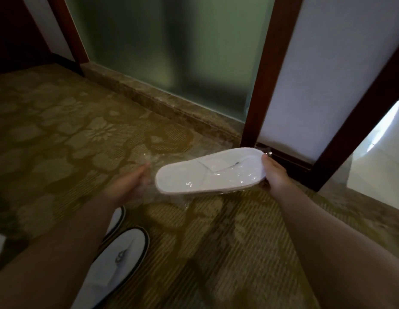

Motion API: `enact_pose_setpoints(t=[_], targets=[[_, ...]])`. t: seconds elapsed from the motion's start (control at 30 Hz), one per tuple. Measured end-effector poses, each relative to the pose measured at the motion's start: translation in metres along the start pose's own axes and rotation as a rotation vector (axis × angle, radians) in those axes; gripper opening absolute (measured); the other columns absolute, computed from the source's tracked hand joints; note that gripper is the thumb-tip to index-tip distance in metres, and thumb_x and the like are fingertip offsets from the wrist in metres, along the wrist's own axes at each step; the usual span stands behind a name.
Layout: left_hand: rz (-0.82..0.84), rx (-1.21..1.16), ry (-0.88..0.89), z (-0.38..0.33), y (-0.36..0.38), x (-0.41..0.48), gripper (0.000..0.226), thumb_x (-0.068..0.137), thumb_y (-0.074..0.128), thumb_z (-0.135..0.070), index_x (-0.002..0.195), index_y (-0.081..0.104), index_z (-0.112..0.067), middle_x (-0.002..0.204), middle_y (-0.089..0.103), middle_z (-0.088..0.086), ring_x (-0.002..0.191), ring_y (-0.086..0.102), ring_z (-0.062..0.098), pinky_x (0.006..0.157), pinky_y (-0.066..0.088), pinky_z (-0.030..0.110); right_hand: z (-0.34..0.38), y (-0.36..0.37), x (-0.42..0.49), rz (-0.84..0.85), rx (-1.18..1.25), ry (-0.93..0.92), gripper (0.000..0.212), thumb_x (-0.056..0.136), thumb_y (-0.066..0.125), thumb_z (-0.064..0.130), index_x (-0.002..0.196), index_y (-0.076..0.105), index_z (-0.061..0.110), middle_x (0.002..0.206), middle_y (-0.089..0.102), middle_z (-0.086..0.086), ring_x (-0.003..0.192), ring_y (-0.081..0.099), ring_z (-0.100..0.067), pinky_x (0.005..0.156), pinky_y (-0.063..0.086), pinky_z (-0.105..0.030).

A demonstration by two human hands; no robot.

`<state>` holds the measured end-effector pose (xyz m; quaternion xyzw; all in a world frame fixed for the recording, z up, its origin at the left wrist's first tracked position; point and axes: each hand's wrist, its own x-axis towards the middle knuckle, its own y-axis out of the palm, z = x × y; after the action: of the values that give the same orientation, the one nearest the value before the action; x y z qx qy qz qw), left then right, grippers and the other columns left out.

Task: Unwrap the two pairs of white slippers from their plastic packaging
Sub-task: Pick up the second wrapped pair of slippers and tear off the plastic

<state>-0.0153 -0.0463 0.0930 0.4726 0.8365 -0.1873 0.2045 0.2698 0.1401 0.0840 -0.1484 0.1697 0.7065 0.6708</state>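
Nearest the lens, my two bare forearms frame an unwrapped pair of white slippers (118,262) with dark piping, lying on the carpet by my left arm — apparently the first pair, already freed. Held above the floor between my hands is the second pair (210,172), flat, stacked sole to sole and partly sheathed in clear, glossy plastic film (189,198) that wrinkles and catches the light. My right hand (274,175) is closed on one end of the pair, thumb on top, anchoring it. My left hand (132,181) is motion-blurred at the loose film beyond the other end; whether it is pinching the film I cannot tell. Opposed hands suit sliding the sleeve off lengthwise. Below lies olive, floral-patterned carpet (216,253); beyond, a stone threshold (149,97), frosted glass and a dark wooden door frame (259,85).
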Motion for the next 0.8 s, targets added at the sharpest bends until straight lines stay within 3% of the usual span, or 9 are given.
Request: enact_pose_setpoints(t=[0.1,0.17,0.27,0.37,0.5,0.6,0.73,0.8], targets=[[-0.044,0.024,-0.031,0.0,-0.002,0.003,0.023,0.091,0.055,-0.029,0.073,0.059,-0.014,0.048,0.057,-0.002,0.039,0.048,0.009,0.036,0.037,0.012,0.0,0.0,-0.001,0.024,-0.064,-0.01,0.016,0.091,0.054,0.041,0.096,0.059,0.027,0.08,0.06,0.0,0.067,0.057,-0.018,0.063,0.051,-0.034],[-0.068,0.006,-0.008,-0.002,-0.005,0.006,0.02,0.091,0.055,-0.02,0.074,0.059,-0.011,0.052,0.058,0.004,0.044,0.05,0.014,0.044,0.04,0.021,0.001,-0.001,0.0,0.02,-0.065,-0.019,0.022,0.09,0.054,0.042,0.093,0.062,0.022,0.08,0.062,-0.001,0.074,0.061,-0.023,0.076,0.054,-0.041],[-0.141,0.018,0.023,0.0,-0.013,0.006,0.02,0.088,0.06,-0.016,0.069,0.059,-0.011,0.049,0.059,0.002,0.051,0.049,0.017,0.052,0.04,0.028,0.003,-0.002,0.001,-0.037,-0.06,-0.025,0.038,0.089,0.055,0.045,0.11,0.063,0.014,0.086,0.064,-0.005,0.084,0.061,-0.028,0.083,0.052,-0.044],[-0.189,0.069,0.026,0.001,-0.015,0.005,0.024,0.087,0.063,-0.017,0.063,0.058,-0.012,0.043,0.056,-0.001,0.039,0.05,0.013,0.041,0.041,0.018,0.005,0.001,0.0,-0.115,-0.039,-0.057,0.046,0.088,0.056,0.044,0.113,0.062,0.007,0.094,0.062,-0.009,0.078,0.059,-0.026,0.074,0.049,-0.035],[-0.365,0.122,0.08,0.0,-0.022,-0.002,0.032,0.087,0.061,-0.014,0.056,0.052,-0.01,0.036,0.048,-0.001,0.022,0.04,0.004,0.028,0.03,0.008,0.01,0.003,-0.001,-0.249,0.038,-0.085,0.046,0.089,0.055,0.041,0.113,0.063,0.003,0.093,0.06,-0.009,0.084,0.058,-0.026,0.08,0.049,-0.036],[-0.448,0.182,0.135,0.008,-0.029,-0.006,0.037,0.088,0.06,-0.01,0.053,0.049,-0.006,0.024,0.043,-0.002,0.017,0.037,0.002,0.025,0.026,0.007,0.011,-0.006,0.0,-0.333,0.06,-0.084,0.048,0.091,0.052,0.04,0.114,0.062,-0.001,0.106,0.064,-0.018,0.097,0.062,-0.035,0.09,0.05,-0.044],[-0.573,0.175,0.177,0.011,-0.036,-0.008,0.036,0.086,0.062,-0.01,0.053,0.05,-0.009,0.024,0.047,-0.006,0.03,0.049,0.009,0.035,0.037,0.013,0.009,-0.017,0.002,-0.452,0.102,-0.068,0.049,0.095,0.048,0.038,0.12,0.059,-0.002,0.123,0.062,-0.02,0.112,0.058,-0.035,0.08,0.04,-0.03],[-0.642,0.117,0.186,0.01,-0.039,-0.006,0.033,0.085,0.063,-0.013,0.055,0.049,-0.011,0.033,0.049,0.0,0.036,0.049,0.011,0.041,0.04,0.018,0.01,-0.019,0.001,-0.502,0.131,-0.01,0.054,0.095,0.045,0.041,0.129,0.051,0.0,0.132,0.057,-0.018,0.119,0.054,-0.035,0.09,0.041,-0.032]])
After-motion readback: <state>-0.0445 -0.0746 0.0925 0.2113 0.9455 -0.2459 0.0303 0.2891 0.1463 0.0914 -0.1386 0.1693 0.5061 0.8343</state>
